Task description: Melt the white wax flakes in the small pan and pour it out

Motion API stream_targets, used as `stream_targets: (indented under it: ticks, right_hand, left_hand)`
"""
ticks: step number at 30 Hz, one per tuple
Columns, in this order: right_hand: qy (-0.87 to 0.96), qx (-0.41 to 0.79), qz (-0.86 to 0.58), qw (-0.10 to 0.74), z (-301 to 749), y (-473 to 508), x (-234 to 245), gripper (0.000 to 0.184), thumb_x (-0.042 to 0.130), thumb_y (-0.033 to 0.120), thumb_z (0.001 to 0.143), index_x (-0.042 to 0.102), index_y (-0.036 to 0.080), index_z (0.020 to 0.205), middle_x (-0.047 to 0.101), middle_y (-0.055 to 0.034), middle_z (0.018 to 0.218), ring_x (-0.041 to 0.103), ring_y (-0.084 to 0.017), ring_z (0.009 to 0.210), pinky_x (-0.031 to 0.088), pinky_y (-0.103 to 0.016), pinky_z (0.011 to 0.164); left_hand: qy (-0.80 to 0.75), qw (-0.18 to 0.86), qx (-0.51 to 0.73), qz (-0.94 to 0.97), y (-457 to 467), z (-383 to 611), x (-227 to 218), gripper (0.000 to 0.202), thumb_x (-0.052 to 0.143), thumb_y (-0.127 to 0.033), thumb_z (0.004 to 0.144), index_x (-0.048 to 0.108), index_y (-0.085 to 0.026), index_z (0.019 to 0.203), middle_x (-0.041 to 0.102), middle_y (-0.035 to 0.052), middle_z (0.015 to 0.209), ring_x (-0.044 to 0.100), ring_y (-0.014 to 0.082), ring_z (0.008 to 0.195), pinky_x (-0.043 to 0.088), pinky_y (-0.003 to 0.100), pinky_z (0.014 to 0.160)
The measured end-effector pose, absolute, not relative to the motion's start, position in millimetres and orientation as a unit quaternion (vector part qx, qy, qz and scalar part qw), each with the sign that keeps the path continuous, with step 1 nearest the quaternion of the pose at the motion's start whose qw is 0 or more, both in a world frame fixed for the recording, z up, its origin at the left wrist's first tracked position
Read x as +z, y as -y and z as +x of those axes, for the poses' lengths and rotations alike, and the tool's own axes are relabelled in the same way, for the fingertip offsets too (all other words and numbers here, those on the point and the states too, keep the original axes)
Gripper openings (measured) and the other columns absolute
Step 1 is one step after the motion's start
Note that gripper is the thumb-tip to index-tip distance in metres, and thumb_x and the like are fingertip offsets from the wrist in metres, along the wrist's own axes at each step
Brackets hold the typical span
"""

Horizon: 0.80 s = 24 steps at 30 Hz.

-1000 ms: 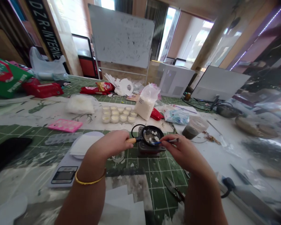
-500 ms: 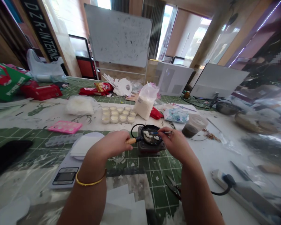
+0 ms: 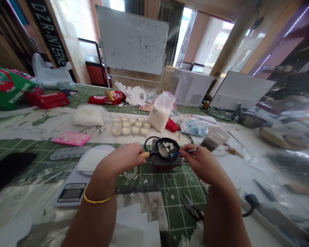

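Gripping a black pan's leftward handle (image 3: 144,154) in the left hand (image 3: 121,158); right hand (image 3: 204,164) pinches a blue tool (image 3: 186,151).

The pan (image 3: 167,149) sits on a burner (image 3: 167,164) on the counter (image 3: 175,202). Behind it stand rows of cups (image 3: 130,125), and a bag (image 3: 161,112) is at their right. A scale (image 3: 71,192) lies left of the burner, scissors (image 3: 192,207) lie before it on the right, and a whiteboard (image 3: 132,39) stands behind the counter.
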State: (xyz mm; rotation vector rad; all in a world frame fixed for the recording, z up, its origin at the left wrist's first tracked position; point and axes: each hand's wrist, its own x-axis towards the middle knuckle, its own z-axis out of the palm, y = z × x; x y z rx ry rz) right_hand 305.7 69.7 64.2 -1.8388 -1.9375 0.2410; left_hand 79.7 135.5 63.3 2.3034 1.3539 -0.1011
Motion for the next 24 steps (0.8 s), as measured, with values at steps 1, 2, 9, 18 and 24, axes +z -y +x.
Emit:
stream_targets:
  ticks: [1, 2, 9, 18, 24]
  right_hand:
    - [0.717, 0.106, -0.648, 0.232, 304, -69, 64, 0.023, 0.042, 0.033, 0.085, 0.063, 0.024, 0.085, 0.067, -0.0012, 0.081, 0.059, -0.018, 0.080, 0.039, -0.029, 0.073]
    - [0.726, 0.118, -0.635, 0.236, 302, -70, 64, 0.022, 0.042, 0.033, 0.085, 0.063, 0.024, 0.087, 0.066, -0.0007, 0.082, 0.059, -0.017, 0.080, 0.039, -0.029, 0.072]
    - [0.687, 0.056, -0.691, 0.216, 306, -74, 62, 0.024, 0.040, 0.031, 0.086, 0.061, 0.021, 0.086, 0.066, -0.0033, 0.079, 0.058, -0.019, 0.080, 0.039, -0.030, 0.073]
    - [0.655, 0.106, -0.689, 0.291, 308, -81, 53, 0.027, 0.043, 0.037, 0.084, 0.064, 0.023, 0.093, 0.067, -0.0035, 0.079, 0.060, -0.019, 0.074, 0.041, -0.029, 0.067]
    - [0.573, 0.224, -0.659, 0.433, 337, -90, 47, 0.026, 0.057, 0.042, 0.075, 0.065, 0.019, 0.082, 0.068, -0.0032, 0.073, 0.060, -0.019, 0.074, 0.042, -0.029, 0.070]
  left_hand:
    - [-0.496, 0.229, -0.036, 0.837, -135, 80, 63, 0.030, 0.044, -0.048, 0.075, 0.055, -0.019, 0.072, 0.061, 0.0030, 0.073, 0.054, 0.0162, 0.063, 0.031, 0.026, 0.051]
    - [-0.500, 0.227, -0.035, 0.835, -135, 80, 63, 0.030, 0.044, -0.048, 0.075, 0.054, -0.019, 0.072, 0.060, 0.0029, 0.072, 0.054, 0.0162, 0.063, 0.031, 0.026, 0.051]
    - [-0.490, 0.234, -0.038, 0.839, -135, 79, 64, 0.031, 0.045, -0.048, 0.074, 0.055, -0.019, 0.071, 0.061, 0.0030, 0.072, 0.054, 0.0160, 0.063, 0.031, 0.026, 0.051]
    - [-0.494, 0.228, -0.035, 0.838, -134, 80, 65, 0.035, 0.042, -0.052, 0.075, 0.054, -0.019, 0.070, 0.060, 0.0027, 0.071, 0.053, 0.0157, 0.062, 0.031, 0.026, 0.051]
    - [-0.491, 0.223, -0.035, 0.841, -135, 79, 65, 0.033, 0.042, -0.049, 0.075, 0.053, -0.019, 0.069, 0.060, 0.0024, 0.070, 0.052, 0.0152, 0.061, 0.030, 0.026, 0.051]
